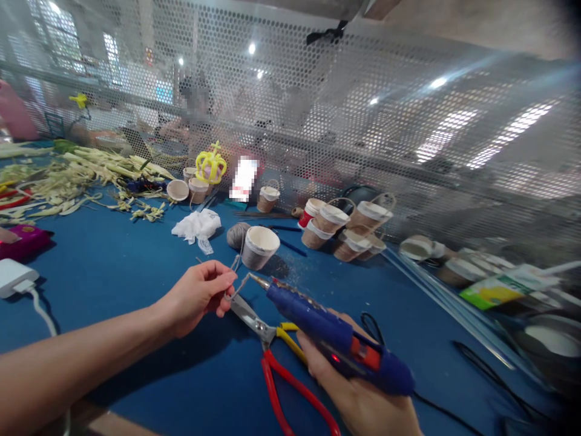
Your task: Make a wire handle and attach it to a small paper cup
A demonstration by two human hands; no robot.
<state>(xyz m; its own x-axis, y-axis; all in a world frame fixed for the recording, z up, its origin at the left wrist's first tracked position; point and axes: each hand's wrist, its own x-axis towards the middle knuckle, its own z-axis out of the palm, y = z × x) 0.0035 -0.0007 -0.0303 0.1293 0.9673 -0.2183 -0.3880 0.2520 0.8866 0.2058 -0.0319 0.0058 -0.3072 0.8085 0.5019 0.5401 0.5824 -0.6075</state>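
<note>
My left hand (206, 295) pinches a thin grey cord (239, 284) between thumb and fingertips, a loop of it sticking out to the right. Wrapped round a blue hot glue gun (318, 324) is my right hand (347, 387); the gun's metal nozzle points left at the cord's end, and a small red light glows on its side. Beneath both lie scissors (259, 330) with red handles, and a yellow-handled tool (290, 339) partly hidden by the gun. Just beyond the hands stands a small cup (259, 249) with a white rim, beside a ball of grey yarn (236, 235).
Several wrapped cups (327, 221) with looped handles stand at the back right. Crumpled white tissue (198, 225) and a lit phone (244, 178) sit farther back. Dried husks (86, 175) cover the far left. A perforated metal screen (281, 91) borders the blue table (149, 266). Clear rods (445, 306) lie right.
</note>
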